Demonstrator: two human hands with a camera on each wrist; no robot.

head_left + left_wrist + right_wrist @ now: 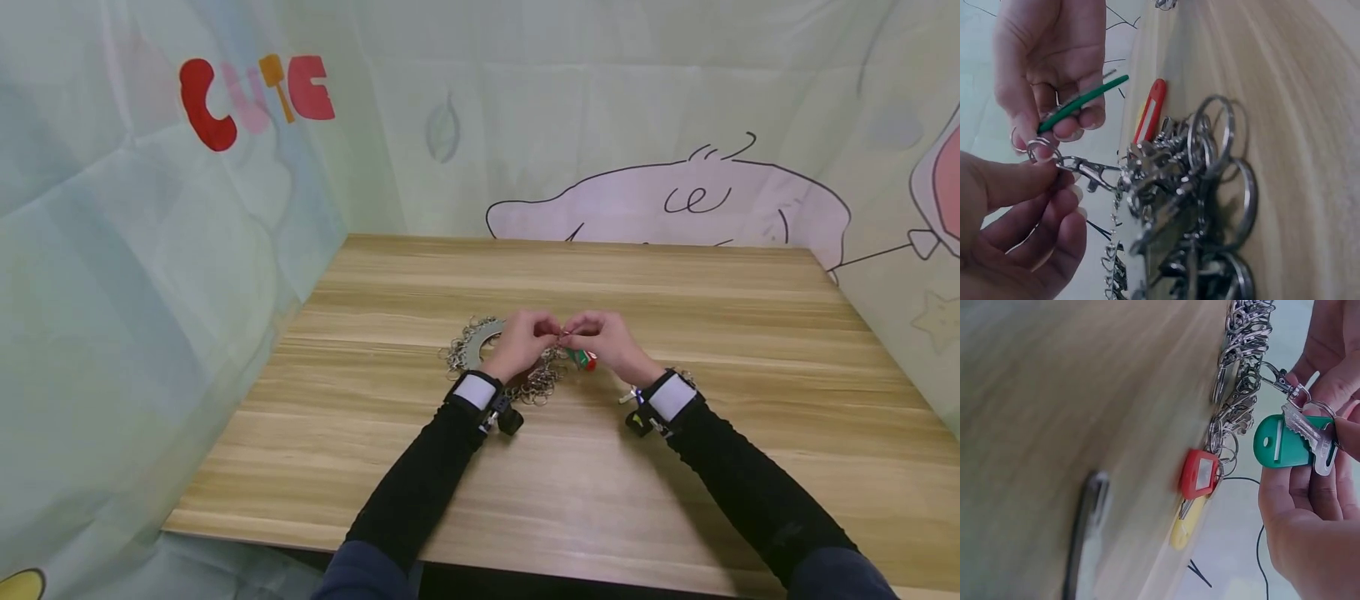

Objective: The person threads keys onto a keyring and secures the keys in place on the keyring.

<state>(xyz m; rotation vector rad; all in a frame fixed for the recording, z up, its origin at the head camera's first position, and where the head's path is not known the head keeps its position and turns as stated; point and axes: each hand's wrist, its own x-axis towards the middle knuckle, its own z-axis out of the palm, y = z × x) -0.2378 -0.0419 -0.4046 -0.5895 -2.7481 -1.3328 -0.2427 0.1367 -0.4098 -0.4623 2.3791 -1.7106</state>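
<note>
Near the table's middle, my left hand (pixel 525 340) and right hand (pixel 611 340) meet fingertip to fingertip. The left thumb and fingers pinch a small split ring (pixel 1042 150), which joins a metal swivel clasp (pixel 1088 170). My right hand holds a green key tag (pixel 1280 445) and a silver key (pixel 1311 439) by their ring; the two rings are close together, and fingers hide whether they are linked. The clasp leads to a flat metal hoop (pixel 472 346) hung with many clasps and rings (pixel 1166 187), lying on the table beneath the left hand.
A red key tag (pixel 1199 475) and a yellow key tag (pixel 1188 524) lie beside the hoop. A long, blurred dark and silvery object (pixel 1087 537) rests on the wooden table (pixel 360 333) near the right wrist. Printed cloth walls (pixel 450 108) stand behind and at the sides.
</note>
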